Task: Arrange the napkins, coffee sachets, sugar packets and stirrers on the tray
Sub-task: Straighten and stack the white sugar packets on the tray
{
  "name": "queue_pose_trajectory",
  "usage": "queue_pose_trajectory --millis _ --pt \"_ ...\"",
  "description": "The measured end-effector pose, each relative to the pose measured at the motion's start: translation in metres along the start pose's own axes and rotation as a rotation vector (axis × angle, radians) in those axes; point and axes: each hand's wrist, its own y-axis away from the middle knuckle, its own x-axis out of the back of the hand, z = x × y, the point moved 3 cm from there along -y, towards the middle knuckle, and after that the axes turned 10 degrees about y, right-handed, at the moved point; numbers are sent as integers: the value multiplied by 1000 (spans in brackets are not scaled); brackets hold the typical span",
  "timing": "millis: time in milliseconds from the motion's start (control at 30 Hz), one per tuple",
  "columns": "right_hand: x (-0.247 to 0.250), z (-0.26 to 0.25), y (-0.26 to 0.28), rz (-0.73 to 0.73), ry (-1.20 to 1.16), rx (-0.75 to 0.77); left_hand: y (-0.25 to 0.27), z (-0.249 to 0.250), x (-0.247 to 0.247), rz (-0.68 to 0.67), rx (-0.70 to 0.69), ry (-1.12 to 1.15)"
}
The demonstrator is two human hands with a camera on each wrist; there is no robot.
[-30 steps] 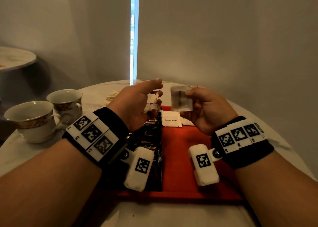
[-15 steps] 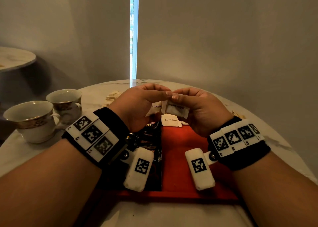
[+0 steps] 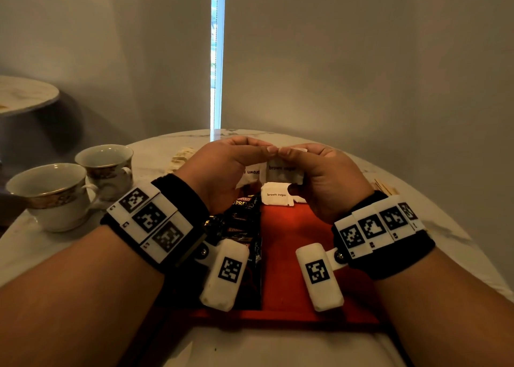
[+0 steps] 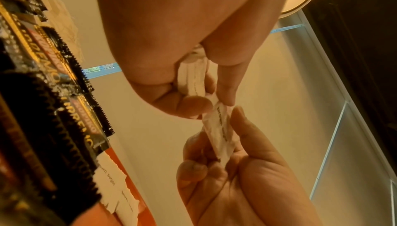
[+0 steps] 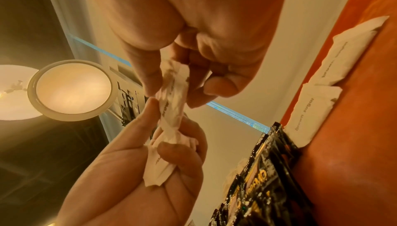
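Above the far end of the red tray (image 3: 292, 244), my two hands meet fingertip to fingertip. My left hand (image 3: 261, 158) grips a small bunch of white brown-sugar packets (image 3: 250, 173) in its curled fingers (image 4: 189, 104). My right hand (image 3: 289, 158) pinches one more sugar packet (image 3: 283, 172) by its edge, and this packet (image 4: 219, 131) reaches the left fingertips. Two sugar packets (image 5: 311, 107) lie at the tray's far end. Black coffee sachets (image 3: 244, 227) lie in a row along the tray's left side.
Two gold-rimmed cups (image 3: 50, 194) stand on the round marble table (image 3: 55, 255) to the left. Pale napkins (image 3: 182, 158) lie beyond my left hand. Wooden stirrers (image 3: 385, 187) lie right of the tray. A wall stands close behind the table.
My right hand lowered its sugar packet from a raised position and brought it leftward against the left hand. Over the last half second the hands have barely moved.
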Motion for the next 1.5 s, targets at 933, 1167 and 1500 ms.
queue_pose_trajectory --millis 933,1167,1500 --pt "7 1 -4 17 -92 -35 2 5 2 55 -6 104" --pt "9 3 -6 66 -97 -46 1 4 2 97 -1 102" --pt "16 0 -9 27 -125 -33 1 5 4 128 6 99"
